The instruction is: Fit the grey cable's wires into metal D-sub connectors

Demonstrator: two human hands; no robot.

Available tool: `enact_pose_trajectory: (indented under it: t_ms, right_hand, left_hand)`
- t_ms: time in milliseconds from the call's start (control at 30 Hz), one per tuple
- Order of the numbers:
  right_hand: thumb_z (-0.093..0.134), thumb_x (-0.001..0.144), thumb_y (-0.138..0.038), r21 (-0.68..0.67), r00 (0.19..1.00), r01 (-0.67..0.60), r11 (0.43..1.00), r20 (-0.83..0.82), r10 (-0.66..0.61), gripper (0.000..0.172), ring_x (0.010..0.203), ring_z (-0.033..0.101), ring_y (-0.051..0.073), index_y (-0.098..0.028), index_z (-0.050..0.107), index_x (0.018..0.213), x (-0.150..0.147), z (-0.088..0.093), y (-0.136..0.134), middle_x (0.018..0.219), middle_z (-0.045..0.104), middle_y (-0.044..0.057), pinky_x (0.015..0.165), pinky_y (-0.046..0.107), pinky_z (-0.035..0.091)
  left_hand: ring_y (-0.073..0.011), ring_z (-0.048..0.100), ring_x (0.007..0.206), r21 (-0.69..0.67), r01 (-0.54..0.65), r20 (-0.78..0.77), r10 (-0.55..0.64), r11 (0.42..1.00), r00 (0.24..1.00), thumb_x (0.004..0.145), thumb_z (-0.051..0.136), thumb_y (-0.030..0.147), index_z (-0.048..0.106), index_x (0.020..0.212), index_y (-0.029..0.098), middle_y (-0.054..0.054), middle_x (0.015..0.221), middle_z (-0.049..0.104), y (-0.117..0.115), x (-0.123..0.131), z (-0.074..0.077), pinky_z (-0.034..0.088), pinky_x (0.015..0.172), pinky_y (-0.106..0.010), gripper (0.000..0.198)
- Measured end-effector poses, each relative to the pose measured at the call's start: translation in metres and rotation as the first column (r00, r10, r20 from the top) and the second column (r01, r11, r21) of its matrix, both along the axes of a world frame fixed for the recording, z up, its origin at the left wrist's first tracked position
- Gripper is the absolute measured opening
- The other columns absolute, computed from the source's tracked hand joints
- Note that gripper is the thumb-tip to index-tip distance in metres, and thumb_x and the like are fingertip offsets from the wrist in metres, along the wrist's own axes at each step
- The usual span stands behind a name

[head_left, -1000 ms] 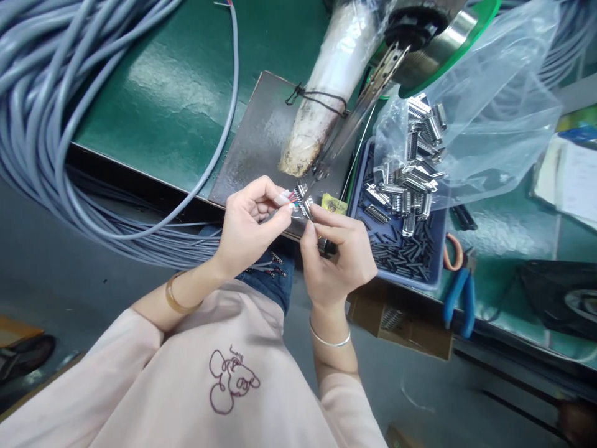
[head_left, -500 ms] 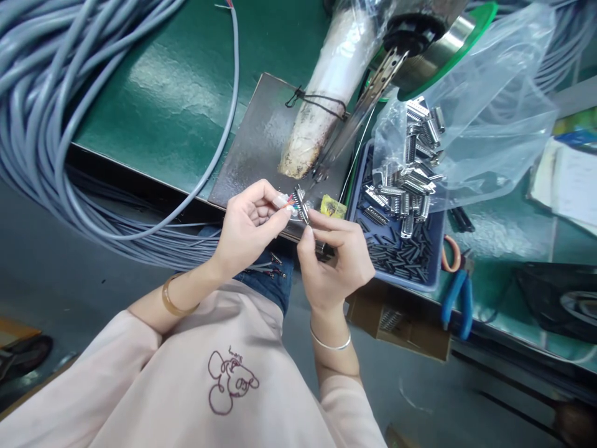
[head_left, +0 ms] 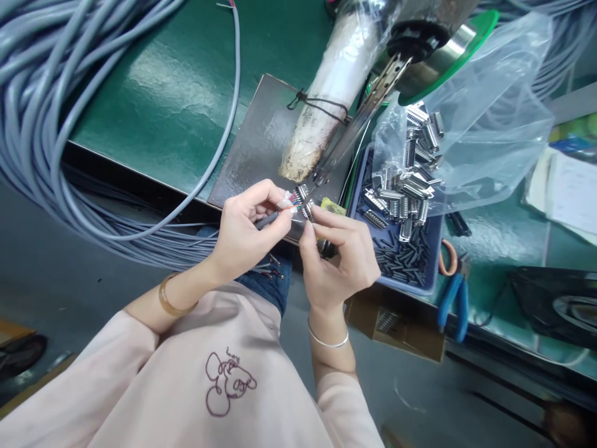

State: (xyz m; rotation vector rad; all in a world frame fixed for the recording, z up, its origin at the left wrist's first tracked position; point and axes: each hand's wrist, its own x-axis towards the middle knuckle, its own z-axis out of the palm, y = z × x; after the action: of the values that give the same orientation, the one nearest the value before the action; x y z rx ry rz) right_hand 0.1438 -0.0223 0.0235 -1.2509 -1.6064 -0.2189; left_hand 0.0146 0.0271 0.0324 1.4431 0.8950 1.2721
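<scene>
Between finger and thumb, my left hand (head_left: pixel 252 224) pinches the end of a grey cable (head_left: pixel 267 220), whose thin coloured wires (head_left: pixel 293 203) fan out. My right hand (head_left: pixel 339 255) grips a small metal multi-pin connector (head_left: pixel 305 202) by its near end. The wires meet the connector's row of pins, right under the tip of a mounted soldering iron (head_left: pixel 321 177). Whether each wire touches a pin is too small to tell. Behind them stands a white plastic-wrapped tube (head_left: pixel 321 93) tied with black cord, above a dark plate (head_left: pixel 252 143).
A blue tray (head_left: pixel 431 277) at right holds loose connectors (head_left: pixel 410 186) and short black sleeves (head_left: pixel 401 258), with a clear bag (head_left: pixel 494 130) over it. Blue-handled pliers (head_left: pixel 454 305) lie at the table edge. A thick grey cable coil (head_left: pixel 41 112) fills the left. A green-rimmed solder spool (head_left: pixel 452 62) hangs behind.
The wires in my left hand now spread apart, with an orange one sticking out and the grey cable showing. My right hand has shifted slightly right; the view has moved a little.
</scene>
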Motion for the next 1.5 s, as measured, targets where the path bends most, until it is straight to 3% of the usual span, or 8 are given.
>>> enact_pose_trajectory:
  t_ms: [267,467,667,933,1200,1300,1400,1500]
  right_hand:
    - [0.072,0.081,-0.003,0.026,0.993,0.005,1.000,0.116,-0.008,0.021,0.086,0.069,0.010,-0.012,0.053,0.085,0.001,-0.001,-0.005,0.099,0.073,0.010,0.079,0.019,0.057]
    - [0.075,0.080,-0.002,-0.030,0.998,-0.029,0.999,0.062,0.031,0.022,0.092,0.071,0.011,-0.011,0.056,0.087,0.005,0.000,-0.010,0.104,0.073,0.012,0.084,0.018,0.058]
    - [0.073,0.082,-0.001,-0.112,0.998,-0.048,0.993,-0.033,0.045,0.022,0.089,0.071,0.008,-0.013,0.056,0.089,0.011,0.004,-0.016,0.096,0.073,0.003,0.080,0.015,0.056]
    - [0.067,0.089,-0.005,-0.228,0.958,-0.099,0.969,-0.284,0.031,0.016,0.068,0.065,0.006,-0.014,0.054,0.087,0.004,0.006,-0.019,0.082,0.065,-0.001,0.063,0.015,0.055]
    - [0.067,0.088,-0.004,-0.219,0.949,-0.120,0.968,-0.312,0.047,0.017,0.069,0.065,0.005,-0.014,0.053,0.087,0.001,0.009,-0.022,0.084,0.066,-0.002,0.062,0.014,0.055]
    - [0.068,0.086,-0.002,-0.185,0.956,-0.124,0.975,-0.284,0.067,0.018,0.080,0.069,0.008,-0.013,0.054,0.086,0.002,0.008,-0.023,0.090,0.069,0.000,0.071,0.018,0.058]
    - [0.068,0.082,0.003,-0.099,0.981,-0.119,0.988,-0.166,0.101,0.020,0.092,0.070,0.009,-0.012,0.056,0.087,0.003,0.007,-0.024,0.098,0.072,0.004,0.083,0.022,0.058]
    - [0.071,0.079,0.004,-0.004,0.997,-0.074,0.997,0.017,0.074,0.022,0.090,0.070,0.009,-0.010,0.056,0.087,0.005,0.006,-0.026,0.098,0.073,0.008,0.081,0.019,0.057]
  left_hand:
    - [-0.0046,0.053,0.061,0.069,0.001,-0.074,0.004,0.998,0.997,0.084,0.065,0.009,0.057,0.077,0.009,-0.003,0.076,0.062,-0.005,-0.003,-0.004,0.042,0.055,-0.015,0.009]
    - [-0.0065,0.061,0.060,-0.088,0.075,0.021,-0.074,0.993,0.997,0.081,0.068,0.014,0.059,0.075,0.009,-0.005,0.076,0.066,-0.005,-0.005,-0.002,0.049,0.055,-0.013,0.011]
    - [-0.0033,0.051,0.045,-0.380,0.386,0.263,-0.302,0.840,0.916,0.079,0.067,0.007,0.054,0.078,0.009,0.000,0.057,0.057,-0.003,-0.012,0.003,0.044,0.046,-0.009,0.013]
    - [-0.0060,0.057,0.051,-0.418,0.477,0.392,-0.320,0.773,0.863,0.079,0.070,0.015,0.055,0.086,0.011,-0.002,0.068,0.063,-0.006,-0.019,-0.001,0.049,0.050,-0.014,0.017]
    - [-0.0059,0.060,0.055,-0.364,0.497,0.430,-0.332,0.788,0.840,0.078,0.066,0.009,0.053,0.088,0.012,0.000,0.068,0.060,-0.009,-0.023,-0.002,0.051,0.054,-0.013,0.017]
    - [-0.0045,0.062,0.062,-0.302,0.521,0.436,-0.370,0.798,0.820,0.075,0.062,0.002,0.053,0.090,0.011,0.000,0.075,0.062,-0.010,-0.025,-0.002,0.054,0.060,-0.012,0.020]
    - [-0.0038,0.064,0.069,-0.244,0.494,0.373,-0.390,0.834,0.842,0.075,0.062,-0.001,0.051,0.093,0.012,-0.001,0.082,0.062,-0.012,-0.027,-0.001,0.056,0.069,-0.011,0.025]
    - [-0.0040,0.067,0.078,-0.136,0.437,0.276,-0.390,0.889,0.879,0.081,0.064,0.002,0.049,0.097,0.013,-0.002,0.087,0.063,-0.017,-0.029,-0.002,0.057,0.077,-0.010,0.024]
